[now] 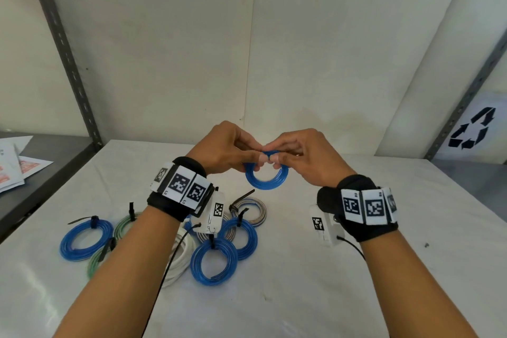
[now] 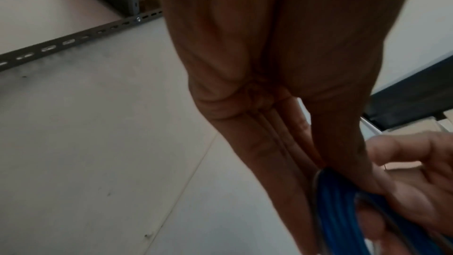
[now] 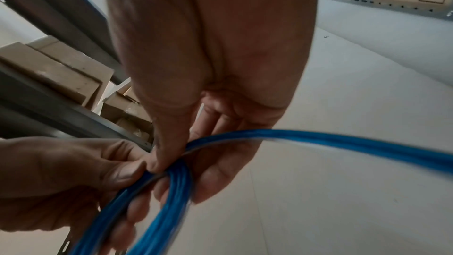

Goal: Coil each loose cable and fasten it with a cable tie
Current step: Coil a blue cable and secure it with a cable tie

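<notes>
A small blue cable coil [image 1: 265, 181] hangs in the air above the white table [image 1: 329, 269], held upright at its top by both hands. My left hand [image 1: 233, 151] pinches the coil's top from the left with thumb and fingers. My right hand [image 1: 299, 155] pinches it from the right, thumbs nearly touching. In the right wrist view the blue strands [image 3: 161, 201] pass between my right thumb and fingers, with the left hand [image 3: 61, 177] gripping beside them. The left wrist view shows the blue coil [image 2: 343, 210] at the lower right. No cable tie shows on this coil.
Several tied coils lie at the table's front left: blue ones [image 1: 86, 239] [image 1: 214, 262], a green one [image 1: 123, 228], a white one [image 1: 181, 258] and a grey one [image 1: 251, 208], each with a black tie. Grey shelf uprights [image 1: 63, 44] flank the table. Papers [image 1: 16, 167] lie at far left.
</notes>
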Tool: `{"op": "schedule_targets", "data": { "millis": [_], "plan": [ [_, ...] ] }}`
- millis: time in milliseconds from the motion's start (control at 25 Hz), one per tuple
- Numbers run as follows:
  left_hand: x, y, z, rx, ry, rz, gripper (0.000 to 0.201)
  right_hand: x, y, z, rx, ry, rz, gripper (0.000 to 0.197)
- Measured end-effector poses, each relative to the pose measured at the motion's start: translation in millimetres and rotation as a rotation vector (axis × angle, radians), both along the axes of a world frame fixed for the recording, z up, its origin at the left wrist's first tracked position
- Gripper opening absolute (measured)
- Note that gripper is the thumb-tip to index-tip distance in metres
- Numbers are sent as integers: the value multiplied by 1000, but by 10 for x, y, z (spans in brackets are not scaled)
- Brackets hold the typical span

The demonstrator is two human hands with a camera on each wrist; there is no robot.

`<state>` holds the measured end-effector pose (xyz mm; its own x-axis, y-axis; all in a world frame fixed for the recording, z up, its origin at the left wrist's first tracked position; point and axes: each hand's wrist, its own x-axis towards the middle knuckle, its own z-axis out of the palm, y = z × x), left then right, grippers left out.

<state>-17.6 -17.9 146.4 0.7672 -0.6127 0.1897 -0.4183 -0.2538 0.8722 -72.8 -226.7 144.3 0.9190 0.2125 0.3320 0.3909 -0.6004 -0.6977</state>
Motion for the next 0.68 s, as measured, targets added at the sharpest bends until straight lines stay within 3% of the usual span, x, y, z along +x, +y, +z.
{"op": "schedule_targets", "data": {
  "millis": [120, 240, 400, 520, 680],
  "plan": [
    [14, 3, 33, -38, -33, 65, 18, -9, 18, -55, 189, -67, -63, 12],
    [19, 13, 59, -279, 31, 124, 19, -21, 69, -169, 609, -169, -138, 7],
    [7, -63, 47, -512, 93, 190, 22, -59, 263, -262, 942, -176, -234, 14],
    [-12, -126, 24, -589, 127, 223, 24, -71, 357, -289, 1049, -173, -242, 15],
    [-36, -174, 15, -597, 173, 205, 26, -67, 319, -278, 1026, -238, -257, 17]
  ]
}}
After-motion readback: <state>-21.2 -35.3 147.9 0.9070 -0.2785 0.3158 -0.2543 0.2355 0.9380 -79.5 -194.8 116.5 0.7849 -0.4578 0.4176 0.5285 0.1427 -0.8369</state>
